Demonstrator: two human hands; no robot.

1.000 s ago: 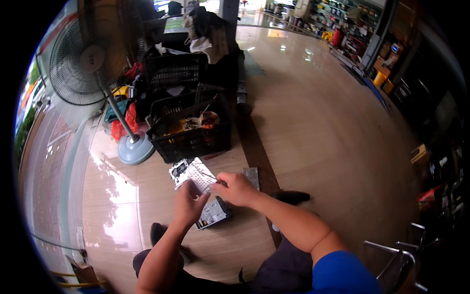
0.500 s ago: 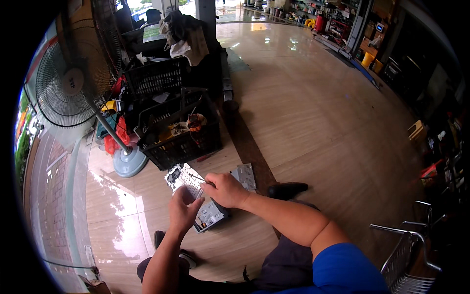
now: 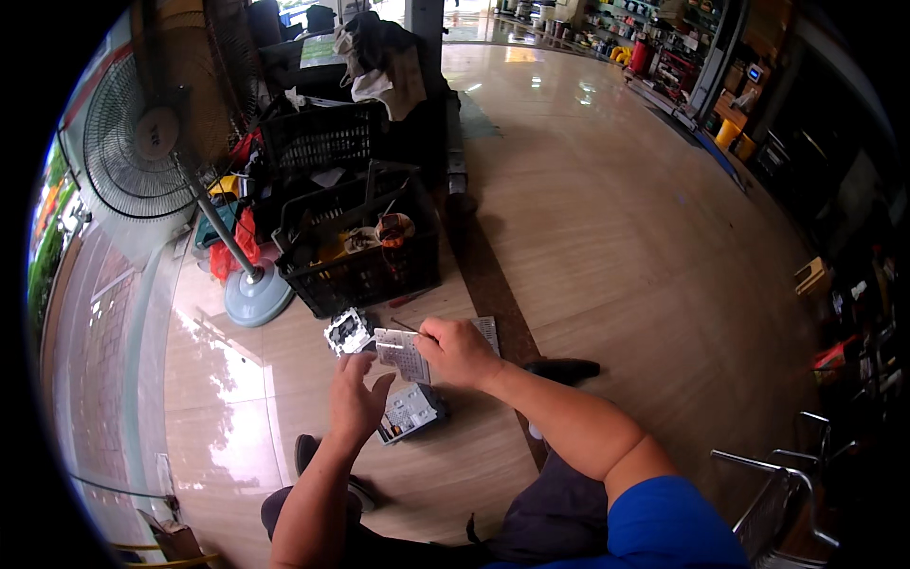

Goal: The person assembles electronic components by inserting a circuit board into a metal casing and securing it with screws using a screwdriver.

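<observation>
My right hand is closed on a thin perforated metal plate. A thin dark shaft, perhaps a screwdriver's, sticks out from the same hand. On the plate's other side my left hand has its fingers apart, with nothing visible in them. A silver and black mechanism lies on the floor beyond. Below the plate sits a boxy metal electronic unit with its inside facing up. Another slotted metal piece is mostly hidden behind my right hand.
Ahead stands a black plastic crate holding tools and parts. A fan on a round grey base is to its left. At the lower right is a metal chair. My shoe rests right of the parts.
The perforated plate has come away from beside the silver and black mechanism, in my right hand. My left hand's fingers have spread. The view has shifted slightly.
</observation>
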